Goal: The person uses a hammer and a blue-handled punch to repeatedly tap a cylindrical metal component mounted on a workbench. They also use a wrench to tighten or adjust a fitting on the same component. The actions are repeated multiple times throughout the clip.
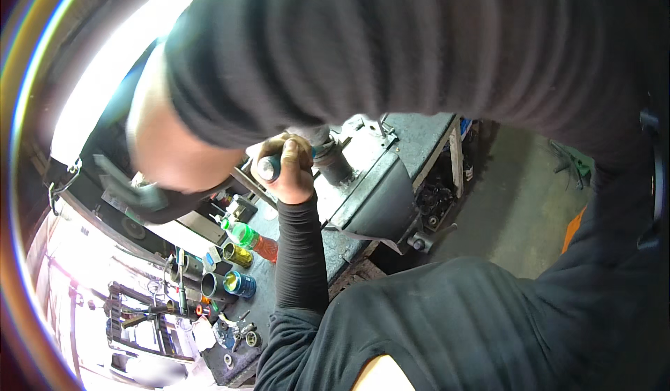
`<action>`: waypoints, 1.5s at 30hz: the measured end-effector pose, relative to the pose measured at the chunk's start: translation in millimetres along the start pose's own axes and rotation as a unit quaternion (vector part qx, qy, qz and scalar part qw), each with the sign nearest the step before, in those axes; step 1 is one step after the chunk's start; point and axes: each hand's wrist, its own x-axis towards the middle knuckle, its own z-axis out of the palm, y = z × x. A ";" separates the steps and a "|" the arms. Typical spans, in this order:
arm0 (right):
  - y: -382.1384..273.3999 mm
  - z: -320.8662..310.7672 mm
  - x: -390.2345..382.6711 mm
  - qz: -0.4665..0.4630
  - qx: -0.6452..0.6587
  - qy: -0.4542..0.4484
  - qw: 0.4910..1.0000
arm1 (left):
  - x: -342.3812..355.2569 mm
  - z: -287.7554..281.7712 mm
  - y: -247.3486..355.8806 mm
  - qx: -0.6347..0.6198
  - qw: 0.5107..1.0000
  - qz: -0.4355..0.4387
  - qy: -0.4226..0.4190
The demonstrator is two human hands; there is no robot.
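Observation:
My left hand (287, 171) is closed round a blue-handled tool, whose round, pale butt end (266, 168) faces me; its working end is hidden. Just beyond that fist stands a dark metal cylinder (335, 166) on a pale metal plate (359, 147) on the workbench. My right arm (391, 49) is raised across the upper part of the view. At its end, my right hand (183, 155) is smeared by motion, next to a blurred grey and black hammer-like tool (132, 192). Its fingers cannot be made out.
Left of my left forearm, the workbench (279, 335) bears a green-capped bottle of red liquid (255, 241), a yellow can (237, 254), a blue can (241, 284) and small metal parts (237, 332). A grey curved metal housing (380, 206) juts over the bench's edge. Dark machine parts (436, 202) lie below.

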 end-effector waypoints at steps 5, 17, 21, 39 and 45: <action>10.9 9.3 -26.3 0.029 0.029 -0.014 0.999 | 7.6 4.9 -9.0 -0.005 1.000 0.006 0.013; 20.1 13.2 -26.1 0.029 0.056 -0.008 0.998 | 13.9 -0.6 -4.0 -0.074 0.997 0.025 -0.009; 21.4 15.4 -20.9 0.019 0.074 -0.001 0.997 | 13.6 -10.1 -5.6 -0.063 0.997 0.022 -0.045; 28.4 27.1 -18.6 0.020 0.085 0.003 0.996 | 15.5 -14.3 13.1 -0.050 0.997 0.006 -0.054; 43.6 32.2 -30.2 0.046 0.068 -0.011 0.997 | 18.0 -6.2 -5.8 -0.068 0.994 0.009 -0.081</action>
